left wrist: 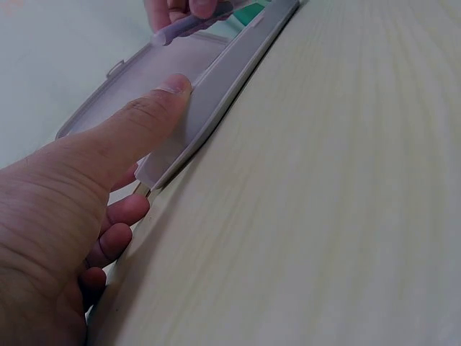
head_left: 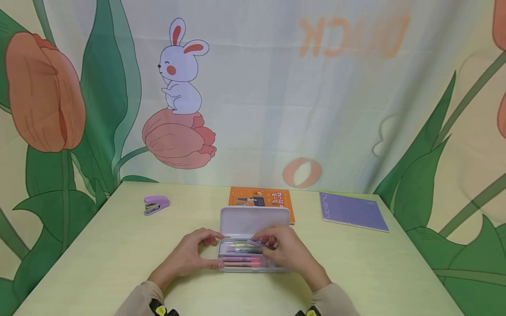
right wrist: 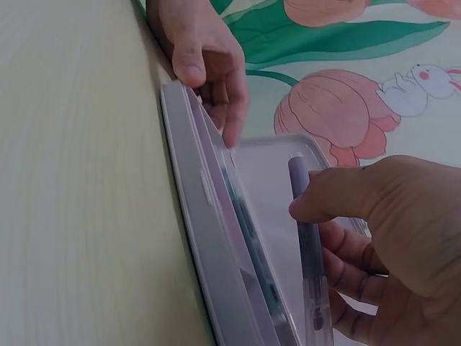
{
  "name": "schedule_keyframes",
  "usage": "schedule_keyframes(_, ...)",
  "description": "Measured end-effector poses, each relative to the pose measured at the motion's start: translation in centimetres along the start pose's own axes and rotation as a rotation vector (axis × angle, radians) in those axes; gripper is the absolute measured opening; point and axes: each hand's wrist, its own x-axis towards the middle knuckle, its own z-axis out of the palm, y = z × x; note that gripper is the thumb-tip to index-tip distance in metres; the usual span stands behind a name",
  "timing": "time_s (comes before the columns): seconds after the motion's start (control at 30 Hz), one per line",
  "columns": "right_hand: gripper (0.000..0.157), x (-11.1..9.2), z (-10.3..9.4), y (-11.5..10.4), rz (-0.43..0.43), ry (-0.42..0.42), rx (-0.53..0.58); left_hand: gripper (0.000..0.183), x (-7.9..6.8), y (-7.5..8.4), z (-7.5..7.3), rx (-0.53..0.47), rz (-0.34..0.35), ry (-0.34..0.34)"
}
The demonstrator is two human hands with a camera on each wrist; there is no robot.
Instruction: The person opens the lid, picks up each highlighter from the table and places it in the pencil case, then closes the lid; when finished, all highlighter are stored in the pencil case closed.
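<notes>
An open pencil case (head_left: 253,221), pale and hinged, lies on the table with its lid raised at the back. Several pens and highlighters (head_left: 241,262) fill its two compartments. My left hand (head_left: 189,254) grips the case's left end, thumb on the near corner and fingertips by the far one. In the left wrist view the thumb presses on the case wall (left wrist: 209,108). My right hand (head_left: 290,251) pinches a greyish-purple pen (right wrist: 310,241) between thumb and fingers, held just above the back compartment. The pen's clear lower end shows in the right wrist view.
Behind the case lies an orange book (head_left: 261,197), partly covered by the lid. A purple notebook (head_left: 353,212) sits at the back right. The purple stapler (head_left: 156,204) stands at the back left. A printed curtain (head_left: 253,109) hangs along the table's far edge.
</notes>
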Motion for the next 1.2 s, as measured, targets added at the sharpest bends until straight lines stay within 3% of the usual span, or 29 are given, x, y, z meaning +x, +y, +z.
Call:
schedule_keyframes(0.57, 0.032, 1.4, 3.4, -2.4, -0.115, -0.041, 0.005, 0.070, -0.1, -0.3, -0.1, 0.000, 0.036, 0.007)
schedule_keyframes(0.97, 0.029, 1.5, 4.0, -2.5, -0.026, -0.085, 0.002, 0.070, 0.1, 0.0, -0.1, -0.003, 0.036, 0.000)
schedule_keyframes(1.2, 0.023, 0.9, 3.0, -1.7, -0.017, 0.003, -0.004, 0.071, 0.0, 0.0, -0.1, -0.007, 0.015, 0.003)
